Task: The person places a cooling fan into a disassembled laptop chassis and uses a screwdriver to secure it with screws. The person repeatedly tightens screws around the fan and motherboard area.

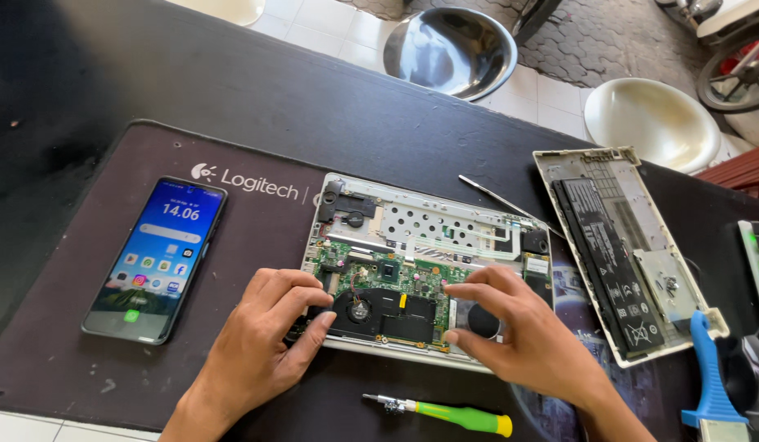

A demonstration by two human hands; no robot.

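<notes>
On dark mat, mid-bench, lies the opened silver laptop base w/ green circuit board (412, 270), long axis running left-right, near edge toward the person. Left hand (261, 336) rests at its near-left corner, fingers curled, thumb by the black fan (359, 309); holds nothing. Right hand (510, 323) sits at near-right corner, fingertips pressed down on the board, no tool held. Both touch the base; left is closer to fan. Green-handled screwdriver (453, 413) lies just near-side of base, black smartphone (156, 258) well left, detached white cover w/ black battery (617, 254) right. Open mat only between phone and base.
</notes>
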